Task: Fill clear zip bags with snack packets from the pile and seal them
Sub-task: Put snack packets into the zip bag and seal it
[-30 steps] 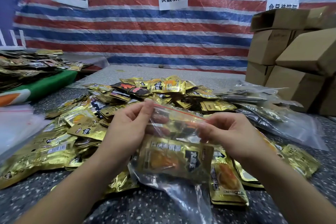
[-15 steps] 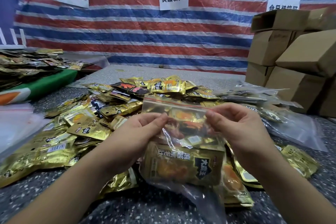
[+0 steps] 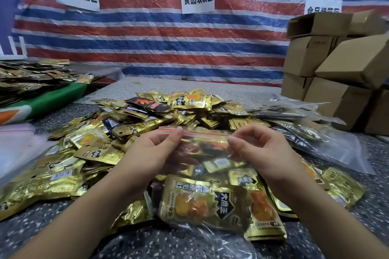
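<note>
hands (image 3: 202, 151) pinch zip bag (image 3: 205, 166) | speckled table (image 3: 164, 244) | striped tarp (image 3: 147, 38)

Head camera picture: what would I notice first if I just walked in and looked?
Probably the big shiny pile of gold snack packets spread across the speckled table. Right in front of it, the left hand and right hand pinch the red-striped top of a clear zip bag stuffed with packets. Behind hangs a red, white and blue striped sheet, with brown boxes stacked at the right.
</note>
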